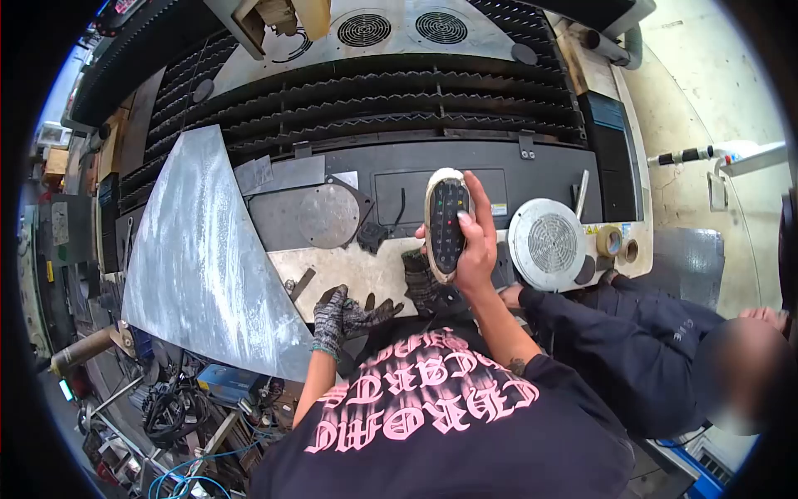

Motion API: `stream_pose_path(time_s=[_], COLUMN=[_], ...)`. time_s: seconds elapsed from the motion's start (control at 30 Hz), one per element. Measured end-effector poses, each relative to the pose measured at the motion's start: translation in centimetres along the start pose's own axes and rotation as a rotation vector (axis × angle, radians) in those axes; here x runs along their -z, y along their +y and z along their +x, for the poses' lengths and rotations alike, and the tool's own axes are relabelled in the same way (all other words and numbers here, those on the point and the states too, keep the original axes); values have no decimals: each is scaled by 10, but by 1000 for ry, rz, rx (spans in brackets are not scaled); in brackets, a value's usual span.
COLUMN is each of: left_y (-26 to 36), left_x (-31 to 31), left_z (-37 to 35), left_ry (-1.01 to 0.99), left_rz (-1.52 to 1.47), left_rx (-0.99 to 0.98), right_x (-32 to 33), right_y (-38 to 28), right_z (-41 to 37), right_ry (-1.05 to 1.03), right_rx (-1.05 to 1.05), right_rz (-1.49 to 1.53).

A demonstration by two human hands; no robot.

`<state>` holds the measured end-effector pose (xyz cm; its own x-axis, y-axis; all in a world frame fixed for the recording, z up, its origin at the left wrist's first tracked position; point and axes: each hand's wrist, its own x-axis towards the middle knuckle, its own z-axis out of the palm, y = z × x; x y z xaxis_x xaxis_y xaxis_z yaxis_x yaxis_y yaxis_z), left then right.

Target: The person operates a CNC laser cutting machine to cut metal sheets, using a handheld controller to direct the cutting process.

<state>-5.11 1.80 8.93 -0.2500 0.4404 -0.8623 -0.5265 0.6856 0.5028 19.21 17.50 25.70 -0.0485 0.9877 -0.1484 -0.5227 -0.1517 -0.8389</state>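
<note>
My right hand, bare, is closed around an oval handheld remote control with a dark keypad, held upright above a machine's front ledge. My left hand wears a grey knitted glove. It rests with fingers spread on the near edge of a scuffed flat metal plate. A second grey glove lies just below the remote, by my right wrist. My black shirt with pink lettering fills the bottom of the view.
A large triangular steel sheet leans at the left. Behind the ledge runs a slatted cutting bed. On the ledge are a round metal disc, a round perforated part and a tape roll. A person in dark blue is close on the right.
</note>
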Motion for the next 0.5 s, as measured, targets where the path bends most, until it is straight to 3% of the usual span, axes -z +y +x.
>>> stream_pose_path(time_s=[0.1,0.23,0.37,0.5], left_y=[-9,-40,-48,-53], left_x=[3,21,22,17], left_z=[-20,-13,-35,-71], left_ry=[58,-31,-168,-272], left_rz=[94,179,150,180], left_rx=[-110,-255,-292,-198], right_x=[6,23,42,69], right_y=[-12,-15,-13,-1], right_z=[-26,-50,-73,-88], right_ry=[9,53,78,112], right_rx=[48,131,163,192], right_rz=[-8,-8,-21,20])
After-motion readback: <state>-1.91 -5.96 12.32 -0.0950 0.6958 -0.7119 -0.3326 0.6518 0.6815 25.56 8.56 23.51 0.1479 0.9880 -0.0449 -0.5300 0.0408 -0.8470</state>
